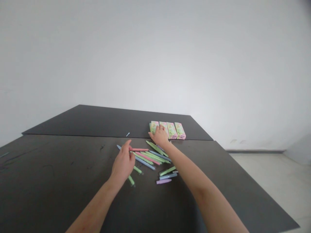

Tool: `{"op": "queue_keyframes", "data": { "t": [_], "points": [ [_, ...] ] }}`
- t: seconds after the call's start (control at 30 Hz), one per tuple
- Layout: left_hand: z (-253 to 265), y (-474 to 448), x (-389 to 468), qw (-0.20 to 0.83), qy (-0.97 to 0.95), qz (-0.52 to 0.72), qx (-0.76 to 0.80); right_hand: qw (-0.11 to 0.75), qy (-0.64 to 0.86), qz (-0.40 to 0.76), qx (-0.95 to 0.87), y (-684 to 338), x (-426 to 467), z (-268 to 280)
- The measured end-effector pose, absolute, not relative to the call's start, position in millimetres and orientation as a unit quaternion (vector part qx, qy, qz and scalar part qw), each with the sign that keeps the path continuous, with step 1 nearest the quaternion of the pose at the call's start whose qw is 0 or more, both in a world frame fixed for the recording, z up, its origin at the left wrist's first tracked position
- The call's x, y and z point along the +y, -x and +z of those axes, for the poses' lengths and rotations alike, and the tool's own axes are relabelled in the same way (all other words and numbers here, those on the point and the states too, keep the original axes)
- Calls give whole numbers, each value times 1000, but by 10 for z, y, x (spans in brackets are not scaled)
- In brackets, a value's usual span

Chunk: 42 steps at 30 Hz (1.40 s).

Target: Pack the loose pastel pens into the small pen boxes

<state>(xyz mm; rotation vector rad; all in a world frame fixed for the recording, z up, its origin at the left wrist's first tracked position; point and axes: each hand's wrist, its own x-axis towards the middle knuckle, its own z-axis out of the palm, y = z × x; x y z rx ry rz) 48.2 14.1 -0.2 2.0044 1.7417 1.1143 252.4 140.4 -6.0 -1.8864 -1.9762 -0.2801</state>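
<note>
My left hand (123, 160) is over the left side of a loose heap of pastel pens. Its thumb and index finger are apart, with the end of a red pen (140, 149) between them; no firm grip shows. My right hand (160, 136) reaches past the heap to small printed boxes, green and pink. Its fingers are spread over the front of the leftmost box stack (155, 124) and the one beside it. Green pens (152, 157), a blue pen (145, 162) and a pink pen (148, 158) lie crisscrossed between my hands.
More box stacks (179, 129) stand to the right of my right hand. Near my right forearm lie a short purple pen (164, 182) and a blue one (168, 176). A small pale piece (128, 134) rests near the seam of the dark table (73, 181). A white wall rises behind.
</note>
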Motion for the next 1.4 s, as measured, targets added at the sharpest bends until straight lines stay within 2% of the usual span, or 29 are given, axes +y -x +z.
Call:
{"op": "queue_keyframes", "data": {
  "t": [0.17, 0.53, 0.73, 0.97, 1.17, 1.23, 1.4],
  "points": [
    [9, -489, 128, 124, -692, 389, 595, 108, 711, -97, -687, -2324, 1457, -117],
    [29, -504, 116, 122, -691, 413, 581, 25, 668, -131, -732, -2231, 1457, -18],
    [-28, -496, 162, 175, -670, 462, 554, 0, 635, -158, -756, -2259, 1295, 213],
    [-58, -521, 197, 367, -571, 524, 515, 56, 610, -201, -765, -2175, 637, 397],
    [111, -642, 37, 527, -472, 586, 394, 276, 474, -207, -810, -2000, -129, 250],
    [134, -661, 7, 545, -476, 589, 360, 299, 453, -218, -811, -1952, -289, 185],
    [80, -656, 20, 509, -484, 606, 375, 311, 439, -194, -820, -1858, -500, 132]
  ]
}}
